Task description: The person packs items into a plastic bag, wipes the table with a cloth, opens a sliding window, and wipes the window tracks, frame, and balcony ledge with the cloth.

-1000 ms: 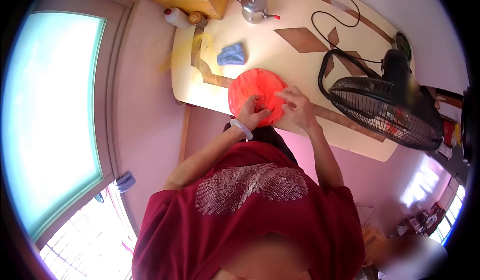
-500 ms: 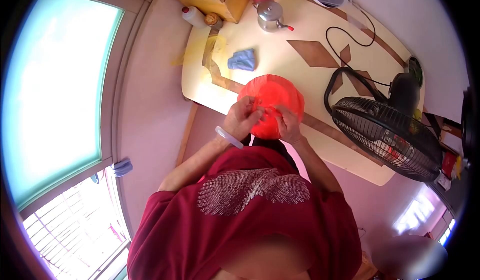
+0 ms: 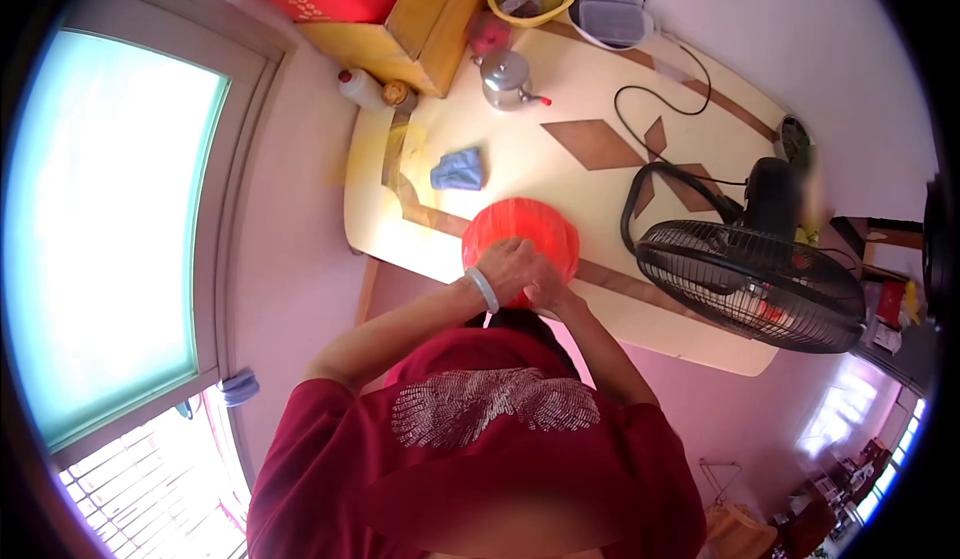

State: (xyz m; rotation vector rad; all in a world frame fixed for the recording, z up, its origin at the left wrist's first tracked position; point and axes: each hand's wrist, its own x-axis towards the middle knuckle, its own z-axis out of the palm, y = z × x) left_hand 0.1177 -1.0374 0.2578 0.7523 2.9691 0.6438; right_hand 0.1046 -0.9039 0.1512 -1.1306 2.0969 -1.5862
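A round, bright red plastic thing (image 3: 520, 224) sits at the table's near edge, close to my body; its lower part is hidden behind my hands. My left hand (image 3: 507, 267), with a pale bangle at the wrist, is closed over its near side. Right beside it, my right hand (image 3: 546, 284) is closed too, the two nearly touching. What the fingers of either hand pinch is hidden from view. Just beyond the red thing lies a folded blue cloth (image 3: 457, 170).
Farther back on the table (image 3: 520, 159) stand a metal teapot (image 3: 506, 81), a yellow basket (image 3: 530, 19) and a wooden box (image 3: 420, 44). A black fan (image 3: 750, 284) occupies the right side, its cord running behind. A yellow see-through bag (image 3: 385, 154) lies at the left.
My hands have come closer together, and the fingers, spread a little before, are now closed. The whole view has tilted, showing more of the table's far side.
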